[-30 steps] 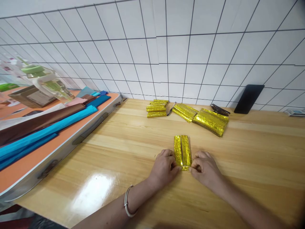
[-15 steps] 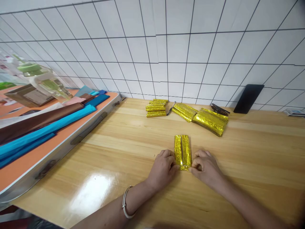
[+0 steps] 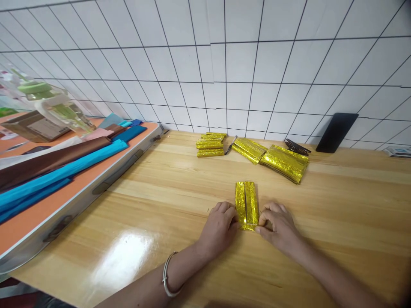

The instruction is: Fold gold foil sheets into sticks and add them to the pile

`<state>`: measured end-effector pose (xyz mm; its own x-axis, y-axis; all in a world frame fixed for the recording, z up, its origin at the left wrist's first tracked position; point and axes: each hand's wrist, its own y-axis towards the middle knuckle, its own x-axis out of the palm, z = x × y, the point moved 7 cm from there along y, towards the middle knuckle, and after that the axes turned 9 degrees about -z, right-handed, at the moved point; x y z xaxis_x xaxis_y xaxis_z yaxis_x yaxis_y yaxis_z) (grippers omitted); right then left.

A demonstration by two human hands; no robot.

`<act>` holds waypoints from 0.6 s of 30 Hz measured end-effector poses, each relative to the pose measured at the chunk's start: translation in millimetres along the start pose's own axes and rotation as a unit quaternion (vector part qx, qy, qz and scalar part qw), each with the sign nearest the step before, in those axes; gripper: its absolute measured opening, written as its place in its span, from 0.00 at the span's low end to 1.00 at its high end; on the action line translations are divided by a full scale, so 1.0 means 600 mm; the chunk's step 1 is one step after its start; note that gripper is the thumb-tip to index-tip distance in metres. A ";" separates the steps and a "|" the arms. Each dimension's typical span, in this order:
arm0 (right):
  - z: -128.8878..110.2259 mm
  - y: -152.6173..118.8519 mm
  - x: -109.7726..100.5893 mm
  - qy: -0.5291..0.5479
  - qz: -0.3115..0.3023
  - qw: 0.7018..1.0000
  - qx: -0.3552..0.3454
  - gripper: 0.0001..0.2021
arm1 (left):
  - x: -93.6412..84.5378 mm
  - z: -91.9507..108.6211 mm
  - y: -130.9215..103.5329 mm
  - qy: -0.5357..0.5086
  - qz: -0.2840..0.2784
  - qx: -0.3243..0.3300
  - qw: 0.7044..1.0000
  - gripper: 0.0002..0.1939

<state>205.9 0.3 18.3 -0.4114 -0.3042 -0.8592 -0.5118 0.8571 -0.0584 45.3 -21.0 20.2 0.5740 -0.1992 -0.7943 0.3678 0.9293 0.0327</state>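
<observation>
A gold foil sheet [image 3: 252,201] lies on the wooden table, its two long sides folded in to a narrow gap down the middle. My left hand [image 3: 221,223] is closed on its lower left corner, with the fingertips partly hidden. At the lower right corner, my right hand [image 3: 276,222] pinches the edge between thumb and fingers. The near end of the foil shows a small fold between the hands. Further back are several narrow gold strips [image 3: 210,144] and two flat gold stacks [image 3: 248,149] [image 3: 285,162].
A black pen [image 3: 229,149] and a dark hair clip [image 3: 297,147] lie near the wall. A black phone [image 3: 336,132] leans there. On the left, an orange surface [image 3: 80,188] holds blue and brown folded sheets, a box [image 3: 38,126] and a bottle [image 3: 58,105].
The view has shifted slightly. Both hands stay at the foil's near corners, and its near end looks slightly flatter.
</observation>
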 end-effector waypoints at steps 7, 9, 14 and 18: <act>0.009 -0.003 0.004 0.022 0.002 1.000 -0.013 0.03 | 0.001 0.000 0.003 0.000 -0.012 0.013 1.000 0.06; 0.012 -0.003 0.005 0.029 0.002 0.999 -0.015 0.04 | 0.002 0.000 0.002 -0.002 -0.016 0.015 1.000 0.06; 0.008 -0.002 0.004 0.040 0.001 0.999 -0.021 0.03 | 0.001 0.006 -0.002 0.003 -0.013 0.022 1.000 0.07; 0.006 -0.004 0.003 0.038 -0.004 0.999 -0.015 0.03 | 0.005 0.021 -0.008 0.030 -0.031 0.069 0.997 0.11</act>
<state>209.3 -1.0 15.3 -0.4627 -0.3422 -0.8178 -0.5376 0.8418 -0.0481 54.8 -30.1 25.3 0.5038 -0.2317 -0.8321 0.4998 0.8639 0.0621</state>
